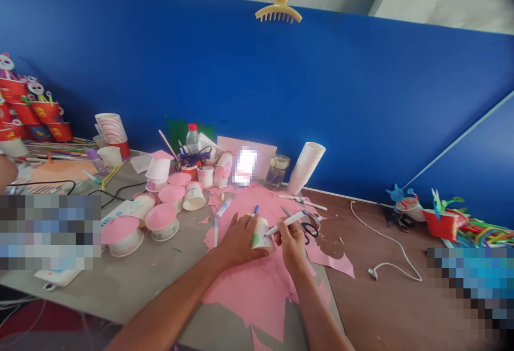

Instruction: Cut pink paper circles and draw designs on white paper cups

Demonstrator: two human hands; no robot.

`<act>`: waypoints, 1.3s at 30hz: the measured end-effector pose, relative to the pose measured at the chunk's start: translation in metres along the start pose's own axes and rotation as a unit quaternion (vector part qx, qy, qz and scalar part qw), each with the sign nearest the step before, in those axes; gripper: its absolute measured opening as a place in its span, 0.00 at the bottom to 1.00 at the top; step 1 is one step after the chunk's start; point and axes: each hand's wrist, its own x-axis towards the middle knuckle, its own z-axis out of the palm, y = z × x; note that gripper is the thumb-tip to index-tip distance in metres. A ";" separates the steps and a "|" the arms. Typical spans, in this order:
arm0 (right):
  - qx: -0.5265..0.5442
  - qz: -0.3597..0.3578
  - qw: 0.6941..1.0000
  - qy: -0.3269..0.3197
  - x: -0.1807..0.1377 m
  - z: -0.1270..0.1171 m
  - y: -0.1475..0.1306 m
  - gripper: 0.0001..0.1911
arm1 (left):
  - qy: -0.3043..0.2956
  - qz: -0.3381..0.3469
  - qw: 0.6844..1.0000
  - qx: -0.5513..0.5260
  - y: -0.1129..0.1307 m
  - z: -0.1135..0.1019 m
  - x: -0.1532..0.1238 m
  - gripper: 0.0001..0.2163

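My left hand (240, 238) is wrapped round a white paper cup (261, 233) lying on its side on pink paper (257, 287); the cup has green marks on it. My right hand (292, 241) pinches a white marker pen (286, 223), with its tip touching the cup. Black-handled scissors (309, 229) lie just right of my right hand. A blue-capped pen (255, 210) and a white tube (223, 208) lie just beyond the cup.
Several pink-lidded cups (161, 222) stand at the left. A stack of white cups (305, 166), a glass jar (276, 171) and a water bottle (193, 138) line the blue wall. A white cable (385, 254) runs at the right. Red decorated cups (441, 222) sit far right.
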 end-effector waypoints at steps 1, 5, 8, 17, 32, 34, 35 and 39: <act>0.001 0.000 1.000 -0.002 0.000 0.000 0.000 0.18 | 0.000 -0.001 1.000 -0.001 0.000 0.000 0.000 0.38; -0.002 0.004 1.000 -0.003 0.001 -0.001 0.002 0.18 | -0.001 -0.002 1.000 0.000 0.000 0.000 0.000 0.39; -0.019 0.008 1.000 -0.002 0.001 0.000 0.003 0.18 | 0.003 0.001 1.000 0.004 0.001 0.001 0.000 0.37; -0.023 0.007 1.000 0.002 0.001 0.000 0.002 0.18 | 0.004 0.000 1.000 -0.004 0.003 -0.001 0.000 0.37; -0.029 0.004 1.000 0.010 0.003 -0.001 0.005 0.16 | 0.008 0.003 1.000 -0.006 0.002 0.000 0.000 0.35; -0.032 0.001 0.999 0.001 0.003 -0.001 0.005 0.16 | 0.009 0.003 1.000 -0.006 0.002 0.000 0.000 0.36; -0.034 -0.001 0.999 -0.004 0.003 -0.001 0.005 0.16 | 0.008 0.003 1.000 -0.006 0.002 0.000 -0.001 0.36; -0.040 -0.005 0.999 -0.012 0.003 -0.002 0.004 0.16 | 0.008 0.005 1.000 -0.001 0.002 0.000 -0.001 0.36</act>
